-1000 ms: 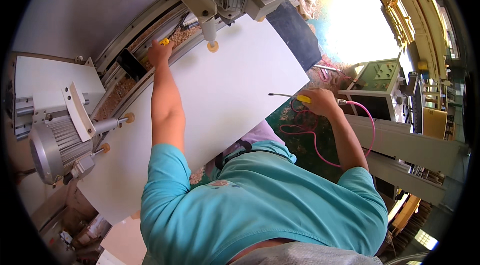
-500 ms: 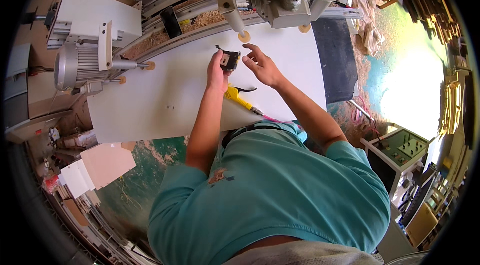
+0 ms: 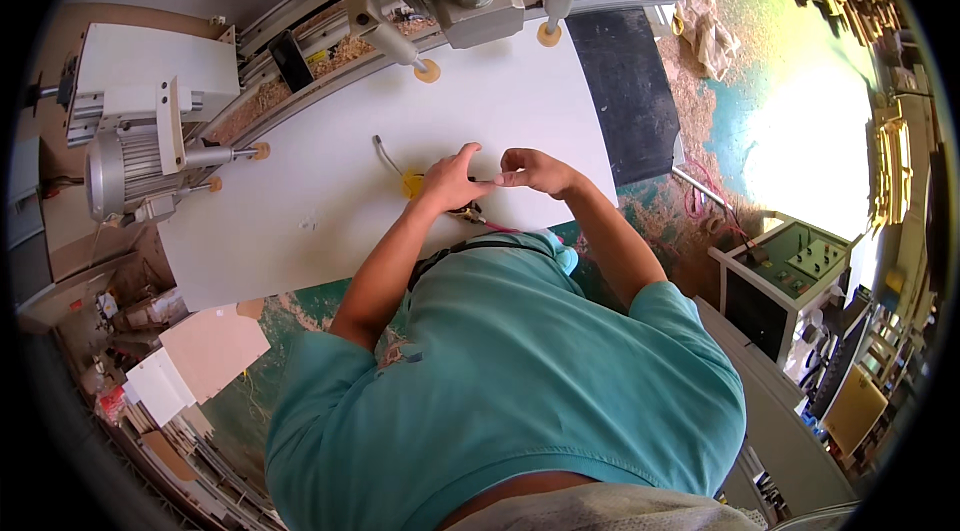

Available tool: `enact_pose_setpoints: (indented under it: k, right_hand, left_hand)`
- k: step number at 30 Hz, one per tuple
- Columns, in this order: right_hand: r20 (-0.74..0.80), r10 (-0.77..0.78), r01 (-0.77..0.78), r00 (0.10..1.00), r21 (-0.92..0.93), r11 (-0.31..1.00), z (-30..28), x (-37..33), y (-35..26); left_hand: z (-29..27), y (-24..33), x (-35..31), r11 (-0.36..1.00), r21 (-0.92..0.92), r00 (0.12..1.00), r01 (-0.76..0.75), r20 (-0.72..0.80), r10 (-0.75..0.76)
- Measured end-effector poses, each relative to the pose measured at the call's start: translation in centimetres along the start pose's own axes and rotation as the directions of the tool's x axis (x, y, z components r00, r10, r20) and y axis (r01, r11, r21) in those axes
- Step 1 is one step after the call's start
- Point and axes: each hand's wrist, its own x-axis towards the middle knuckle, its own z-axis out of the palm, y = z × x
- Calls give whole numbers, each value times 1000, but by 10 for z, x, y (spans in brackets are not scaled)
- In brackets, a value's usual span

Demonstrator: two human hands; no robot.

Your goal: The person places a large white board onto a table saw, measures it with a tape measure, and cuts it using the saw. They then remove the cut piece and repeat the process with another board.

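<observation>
My left hand (image 3: 452,183) is over the near part of the white board (image 3: 340,141), thumb and forefinger curved toward my right hand; whatever it holds is hidden beneath. Close beside it my right hand (image 3: 535,173) is closed in a pinch, its fingertips by the left thumb. A little dark material shows between the hands, too small to name. Under and beside my left hand lies a yellow air blow gun (image 3: 412,183) with a thin metal nozzle (image 3: 383,148). Its grip is mostly covered, and a pink hose (image 3: 498,226) runs from it toward my waist.
Beyond the board stands a machine with a motor (image 3: 480,6) and round yellowish pads (image 3: 427,72). Another motor unit (image 3: 130,166) is at the left. A phone (image 3: 290,61) rests on the rail among wood shavings. At right are a black sheet (image 3: 620,96) and a control box (image 3: 790,261).
Both hands have come nearer my body, lower in view, and closer together. The small black boxy thing in my left hand no longer shows. The surroundings have shifted left in view.
</observation>
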Motion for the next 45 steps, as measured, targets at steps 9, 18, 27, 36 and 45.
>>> enact_pose_setpoints:
  k: [9, 18, 27, 36, 45]
  right_hand:
    - [-952, 123, 416, 279, 236, 878, -177, -105, 11]
    - [-778, 46, 210, 627, 225, 951, -111, -148, 93]
    - [-556, -381, 606, 738, 299, 737, -89, -76, 107]
    - [-674, -224, 703, 704, 616, 357, -98, -74, 100]
    - [-703, -315, 747, 637, 462, 478, -106, -68, 97]
  left_hand:
    - [-72, -88, 71, 974, 167, 983, 155, -127, -135]
    - [-94, -108, 128, 773, 261, 781, 578, -452, -431]
    - [-104, -109, 139, 729, 140, 692, 670, -473, -545]
    - [-110, -103, 141, 704, 124, 680, 699, -417, -603]
    - [-108, -111, 144, 696, 125, 673, 707, -420, -608]
